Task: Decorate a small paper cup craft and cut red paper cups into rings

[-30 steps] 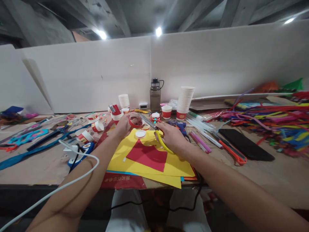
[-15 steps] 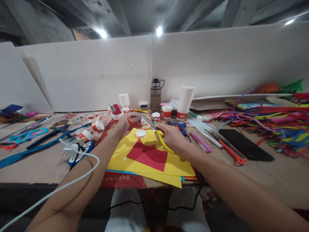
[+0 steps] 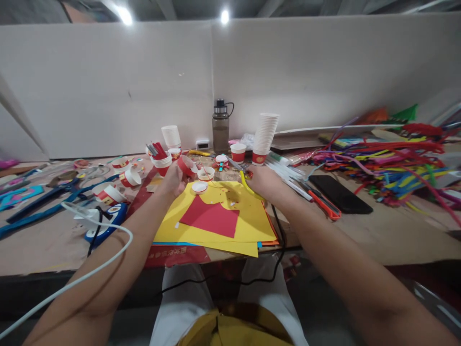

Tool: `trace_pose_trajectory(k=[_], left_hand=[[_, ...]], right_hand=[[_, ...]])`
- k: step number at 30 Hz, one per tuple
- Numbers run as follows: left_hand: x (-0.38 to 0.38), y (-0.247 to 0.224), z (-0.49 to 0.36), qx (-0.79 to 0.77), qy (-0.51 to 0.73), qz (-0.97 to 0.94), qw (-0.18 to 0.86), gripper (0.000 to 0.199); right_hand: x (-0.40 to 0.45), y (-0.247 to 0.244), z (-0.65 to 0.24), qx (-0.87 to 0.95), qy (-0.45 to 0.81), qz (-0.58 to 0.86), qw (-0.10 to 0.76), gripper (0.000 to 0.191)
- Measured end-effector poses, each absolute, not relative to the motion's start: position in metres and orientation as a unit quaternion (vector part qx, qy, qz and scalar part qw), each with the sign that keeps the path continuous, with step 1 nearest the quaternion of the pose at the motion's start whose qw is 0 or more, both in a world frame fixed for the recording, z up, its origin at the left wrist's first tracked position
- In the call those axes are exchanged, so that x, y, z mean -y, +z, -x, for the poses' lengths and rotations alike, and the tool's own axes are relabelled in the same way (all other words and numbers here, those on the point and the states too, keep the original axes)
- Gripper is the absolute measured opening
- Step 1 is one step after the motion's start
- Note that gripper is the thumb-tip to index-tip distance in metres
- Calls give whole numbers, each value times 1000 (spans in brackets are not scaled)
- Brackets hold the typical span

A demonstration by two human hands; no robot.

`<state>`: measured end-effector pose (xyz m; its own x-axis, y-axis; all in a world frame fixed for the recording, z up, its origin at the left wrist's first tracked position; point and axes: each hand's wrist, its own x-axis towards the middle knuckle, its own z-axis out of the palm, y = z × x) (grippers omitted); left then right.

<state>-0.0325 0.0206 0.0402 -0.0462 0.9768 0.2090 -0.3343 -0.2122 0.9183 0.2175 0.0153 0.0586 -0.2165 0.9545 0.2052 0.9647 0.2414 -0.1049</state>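
Observation:
A red paper ring with a pale edge [image 3: 187, 166] is held in my left hand [image 3: 175, 179], above the left edge of the yellow paper. My right hand [image 3: 261, 179] is closed on yellow-handled scissors [image 3: 245, 182], whose blades point away to the upper left. Beneath and between the hands lie yellow sheets [image 3: 216, 230] with a piece of red paper [image 3: 211, 218] on top. A white disc [image 3: 199, 187] rests near the top of the yellow paper, and a short cut cup [image 3: 206, 174] stands just behind it.
Stacked cups [image 3: 265, 134], a bottle [image 3: 220, 127] and a cup of pens [image 3: 161, 161] stand at the back. On the right lie a phone [image 3: 340, 193], an orange-handled tool [image 3: 325, 205] and pipe cleaners [image 3: 389, 166]. Cut cups [image 3: 130, 177] and a white cable [image 3: 118, 257] are at left.
The view has tilted down and turned right. The red ring has turned in my left hand, and the scissors have moved away from it to the right, uncovering the short cut cup.

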Motion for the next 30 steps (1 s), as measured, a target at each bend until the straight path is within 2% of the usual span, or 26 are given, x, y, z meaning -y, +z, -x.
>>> trace_pose_trajectory(k=[8, 12, 16, 19, 25, 30], left_hand=[[-15, 50, 34, -344, 652, -396, 547, 18], [-17, 49, 34, -330, 657, -390, 554, 16], [-19, 44, 34, -330, 665, -392, 544, 20], [-19, 41, 32, -340, 662, -401, 534, 24], [-18, 38, 25, -401, 647, -421, 494, 28], [-17, 41, 24, -448, 652, -429, 435, 27]], right_hand=[[-4, 57, -215, 778, -33, 628, -8, 37], [-5, 56, -212, 796, -47, 603, -24, 38], [-3, 53, -197, 816, -90, 570, 34, 35], [-4, 45, -178, 858, -43, 502, 102, 34], [-19, 28, -151, 874, 25, 477, 90, 13], [-24, 54, -175, 848, 26, 507, 150, 18]])
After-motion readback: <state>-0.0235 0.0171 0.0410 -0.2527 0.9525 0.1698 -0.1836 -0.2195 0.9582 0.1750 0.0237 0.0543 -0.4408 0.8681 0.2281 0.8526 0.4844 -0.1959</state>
